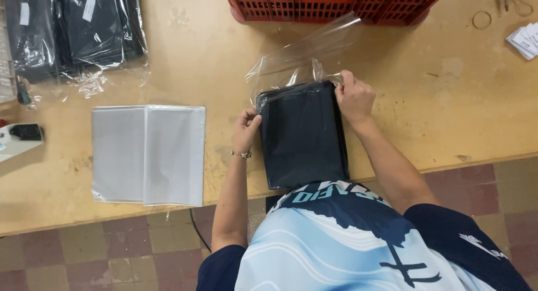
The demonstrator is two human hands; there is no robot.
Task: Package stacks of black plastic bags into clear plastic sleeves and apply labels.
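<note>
Head view, looking down on a worn wooden table (426, 100).

- Folded black garment (302, 137) flat on table at near edge, its lower end overhanging towards the body, touching the blue-and-white shirt (347, 240).
- Clear plastic bag (300, 58) at the garment's far end; mouth drawn over the top corners, rest of the bag lifting loose and crinkled towards the red crate (330, 2).
- Left hand (245, 129): at garment's upper left corner, fingers curled, pinching the bag edge against the corner. Thin bracelet (241, 154) on the wrist.
- Right hand (354, 96): at upper right corner, fingers closed on the bag edge there, knuckles up.
- Both hands closed in a narrow pinch grip; how far the bag reaches under the garment cannot be told.

Surroundings:
- Stack of flat empty clear bags (148, 154) left of the left hand, well apart, lying near table edge.
- Bagged dark garments (73, 30) at far left corner, already in shiny film.
- White device with black part (17, 138) at left margin.
- Small pile of white paper tags (525, 40) at far right; a rubber band (481, 20) near them.
- Chequered tile floor (112, 252) below table edge.
</note>
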